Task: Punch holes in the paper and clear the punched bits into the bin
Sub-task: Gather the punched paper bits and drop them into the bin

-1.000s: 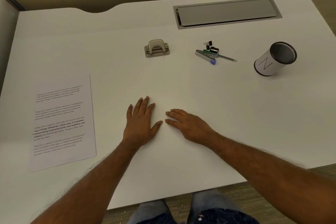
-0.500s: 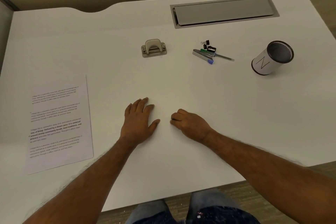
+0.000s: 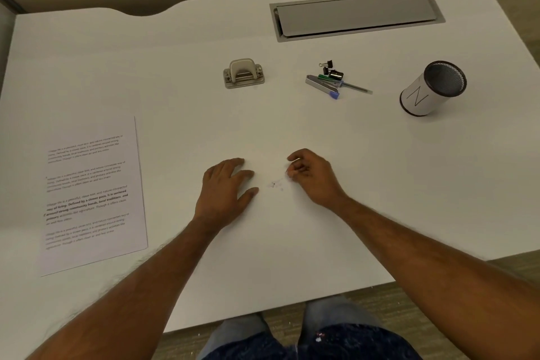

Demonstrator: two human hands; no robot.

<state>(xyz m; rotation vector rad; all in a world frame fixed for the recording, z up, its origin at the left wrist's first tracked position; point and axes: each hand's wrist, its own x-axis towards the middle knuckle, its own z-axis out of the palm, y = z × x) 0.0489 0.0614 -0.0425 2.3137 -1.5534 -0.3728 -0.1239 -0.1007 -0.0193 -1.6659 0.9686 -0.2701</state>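
A white worktop (image 3: 175, 73) carries everything, and the punch (image 3: 244, 73) near its middle serves as the marker for the rest.

Far left of the punch and nearer the person lies the paper (image 3: 93, 193), a printed sheet flat on the worktop, well apart from both hands.

Nearer the person than the punch, slightly to its left, the left hand (image 3: 226, 193) lies palm down on the worktop, fingers spread and flat, holding nothing.

Just right of that hand, straight toward the person from the punch, a few tiny punched bits (image 3: 276, 184) lie scattered on the worktop between the two hands.

Right of the bits, the right hand (image 3: 314, 177) has its fingers curled in loosely toward the palm; whether it has hold of any bits I cannot tell.

Right of the punch, at about the same depth, sits a small heap of clips and pens (image 3: 333, 80).

Behind that heap, a grey cable hatch (image 3: 356, 13) is set into the worktop.

Far right of the punch stands the bin (image 3: 432, 88), a white cylinder with a dark mesh inside, marked N, upright and well apart from the hands.
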